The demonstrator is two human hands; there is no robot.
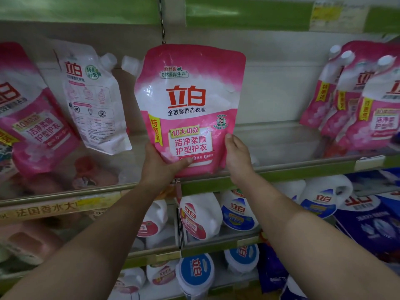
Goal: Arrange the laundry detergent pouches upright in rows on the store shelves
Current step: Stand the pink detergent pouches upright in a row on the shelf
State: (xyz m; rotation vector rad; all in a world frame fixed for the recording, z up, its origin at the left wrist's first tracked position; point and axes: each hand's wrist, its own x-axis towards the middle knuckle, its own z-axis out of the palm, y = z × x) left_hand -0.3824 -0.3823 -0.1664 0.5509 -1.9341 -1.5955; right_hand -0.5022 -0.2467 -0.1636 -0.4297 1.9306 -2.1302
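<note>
Far to the left of your left hand [161,163], two pouches lean the wrong way: a pink-fronted pouch [32,118] tipped over to the left, and just right of it a white-backed pouch [93,100] turned label-in, its spout cap toward you. Both are soft, glossy film, bulging with liquid.

Your left hand grips the lower left corner of the held pouch [188,105], thumb curled across the front. The pouch stands directly above both hands, long axis vertical, spout at its upper left, label facing you. Its base hovers just over the shelf rail [281,169]. Your right hand [237,156] clasps the lower right edge, thumb on the front, fingers hidden behind.

The open shelf space lies beyond and to the right of your right hand, so I judge that hand leads the set-down. Further right, a row of pink pouches [355,100] leans leftward toward that gap. Expect the filled pouch to sag unless seated flat.
</note>
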